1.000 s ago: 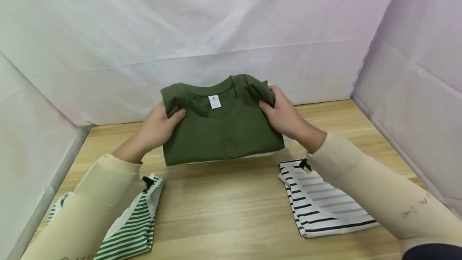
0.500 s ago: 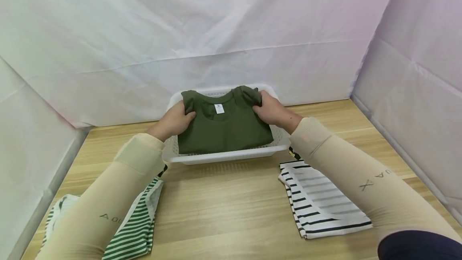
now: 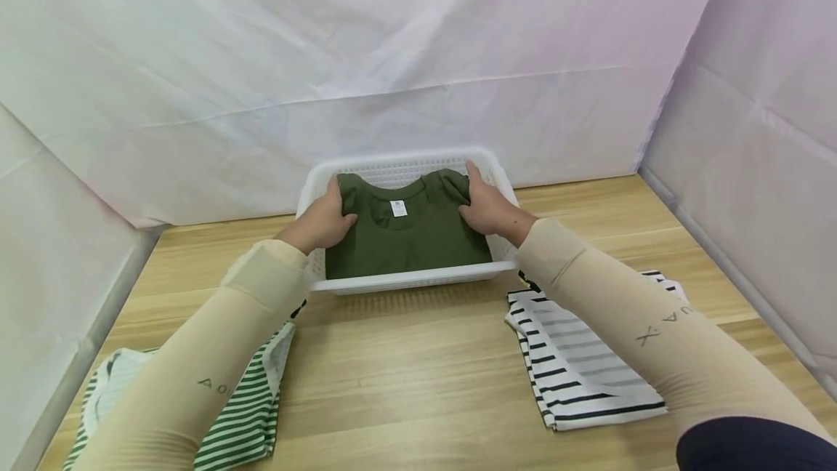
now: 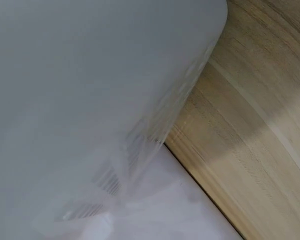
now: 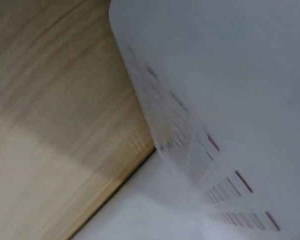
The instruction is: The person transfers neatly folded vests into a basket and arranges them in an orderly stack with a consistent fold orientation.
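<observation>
Green shirt [image 3: 405, 247], lower in basket [image 3: 412, 281], between both hands [image 3: 325, 219] [image 3: 486, 206]

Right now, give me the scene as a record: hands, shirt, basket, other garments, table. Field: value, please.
left hand: grips the shirt near one shoulder
right hand: grips it near the other shoulder
green shirt: folded, inside the basket, white label at neckline
white basket: near the table's back edge
green-striped garment: left, partly hidden by a sleeve
black-striped white garment: right, partly hidden by a sleeve
table: wood-grain top
</observation>
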Available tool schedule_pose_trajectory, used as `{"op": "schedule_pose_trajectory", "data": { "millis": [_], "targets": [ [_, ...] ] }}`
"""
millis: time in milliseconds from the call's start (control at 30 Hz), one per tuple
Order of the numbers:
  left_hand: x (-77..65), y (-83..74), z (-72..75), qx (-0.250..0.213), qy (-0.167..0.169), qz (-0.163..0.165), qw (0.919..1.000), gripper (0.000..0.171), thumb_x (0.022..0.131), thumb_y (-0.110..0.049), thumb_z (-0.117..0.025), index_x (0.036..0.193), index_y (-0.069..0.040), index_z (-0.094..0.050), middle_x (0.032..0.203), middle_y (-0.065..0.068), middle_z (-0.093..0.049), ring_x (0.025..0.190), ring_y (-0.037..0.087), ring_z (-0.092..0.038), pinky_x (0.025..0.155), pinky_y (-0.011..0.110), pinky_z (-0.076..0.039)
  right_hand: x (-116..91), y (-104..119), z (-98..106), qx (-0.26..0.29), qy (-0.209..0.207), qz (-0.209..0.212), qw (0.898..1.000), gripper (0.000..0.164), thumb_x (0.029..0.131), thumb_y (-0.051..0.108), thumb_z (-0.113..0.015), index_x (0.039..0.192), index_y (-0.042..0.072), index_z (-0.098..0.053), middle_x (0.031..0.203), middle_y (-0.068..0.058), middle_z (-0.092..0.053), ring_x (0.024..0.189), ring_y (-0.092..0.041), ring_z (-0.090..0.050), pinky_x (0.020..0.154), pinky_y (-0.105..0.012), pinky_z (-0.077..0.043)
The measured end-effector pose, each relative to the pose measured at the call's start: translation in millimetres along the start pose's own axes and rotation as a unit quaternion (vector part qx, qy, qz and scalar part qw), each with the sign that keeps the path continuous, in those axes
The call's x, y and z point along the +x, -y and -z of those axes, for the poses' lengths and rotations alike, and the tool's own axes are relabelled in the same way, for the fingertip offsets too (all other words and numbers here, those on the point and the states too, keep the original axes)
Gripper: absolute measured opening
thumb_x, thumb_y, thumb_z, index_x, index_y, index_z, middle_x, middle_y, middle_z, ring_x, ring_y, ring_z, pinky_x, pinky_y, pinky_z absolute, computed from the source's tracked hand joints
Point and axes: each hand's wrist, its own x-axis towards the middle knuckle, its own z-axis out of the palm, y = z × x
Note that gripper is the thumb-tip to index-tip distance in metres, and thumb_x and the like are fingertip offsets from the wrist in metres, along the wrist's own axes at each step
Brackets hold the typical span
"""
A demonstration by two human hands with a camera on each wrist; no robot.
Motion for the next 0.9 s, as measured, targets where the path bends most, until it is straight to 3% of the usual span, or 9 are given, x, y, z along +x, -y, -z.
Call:
{"op": "schedule_pose_trajectory", "data": {
  "millis": [100, 200, 433, 633, 800, 900],
  "targets": [
    [-0.2, -1.4, -0.5, 0.005, -0.004, 0.007, 1.0000, 0.088, 0.097, -0.024, -0.045, 0.139, -0.008, 0.031, 0.098, 0.021, -0.063, 0.082, 0.028, -0.064, 0.075, 0.039, -0.050, 1.5, 0.9, -0.8, -0.020, -0.002, -0.003, 1.000, 0.083, 0.095, 0.016, -0.043, 0.143, 0.023, 0.024, 0.056, -0.008, -0.050, 0.040, -0.015, -0.038, 0.044, -0.030, -0.039],
    [-1.0, -2.8, -0.3, 0.010, -0.002, 0.011, 0.9999, 0.091, 0.096, -0.024, -0.047, 0.138, -0.010, 0.033, 0.086, 0.018, -0.065, 0.069, 0.023, -0.064, 0.066, 0.033, -0.048, 2.0, 2.3, -1.0, -0.033, -0.003, -0.007, 0.999, 0.081, 0.095, 0.014, -0.041, 0.144, 0.022, 0.023, 0.055, -0.007, -0.048, 0.040, -0.015, -0.035, 0.043, -0.030, -0.037],
    [-2.3, -3.4, -0.8, 0.028, -0.008, 0.007, 0.9996, 0.094, 0.094, -0.022, -0.051, 0.140, -0.007, 0.029, 0.103, 0.022, -0.063, 0.089, 0.030, -0.064, 0.079, 0.039, -0.049, 1.2, 4.9, -3.4, -0.047, -0.006, -0.007, 0.999, 0.080, 0.094, 0.011, -0.041, 0.145, 0.020, 0.019, 0.053, -0.005, -0.047, 0.039, -0.014, -0.033, 0.042, -0.029, -0.035],
    [0.3, -4.9, -0.6, 0.048, -0.001, 0.017, 0.9987, 0.094, 0.093, -0.024, -0.053, 0.141, -0.005, 0.026, 0.086, 0.016, -0.065, 0.079, 0.027, -0.065, 0.073, 0.036, -0.049, -0.4, 4.2, -3.1, -0.075, -0.005, -0.012, 0.997, 0.076, 0.094, 0.014, -0.042, 0.147, 0.016, 0.013, 0.053, -0.003, -0.046, 0.039, -0.013, -0.032, 0.040, -0.028, -0.033],
    [0.4, -6.8, 1.2, 0.062, 0.006, 0.026, 0.9977, 0.089, 0.094, -0.027, -0.051, 0.143, -0.002, 0.019, 0.109, 0.021, -0.062, 0.092, 0.029, -0.064, 0.080, 0.039, -0.048, -1.7, 3.2, -3.8, -0.119, 0.002, -0.014, 0.993, 0.070, 0.094, 0.016, -0.039, 0.148, 0.010, 0.005, 0.053, -0.002, -0.047, 0.039, -0.013, -0.032, 0.040, -0.027, -0.032],
    [-1.7, -6.0, 4.8, 0.072, -0.004, 0.023, 0.9971, 0.084, 0.095, -0.027, -0.049, 0.145, 0.000, 0.013, 0.127, 0.025, -0.051, 0.109, 0.035, -0.057, 0.090, 0.045, -0.045, -2.4, 4.2, -4.5, -0.133, -0.005, -0.009, 0.991, 0.066, 0.094, 0.016, -0.037, 0.148, 0.008, 0.000, 0.057, -0.003, -0.050, 0.042, -0.014, -0.035, 0.042, -0.028, -0.033]
  ]
}}
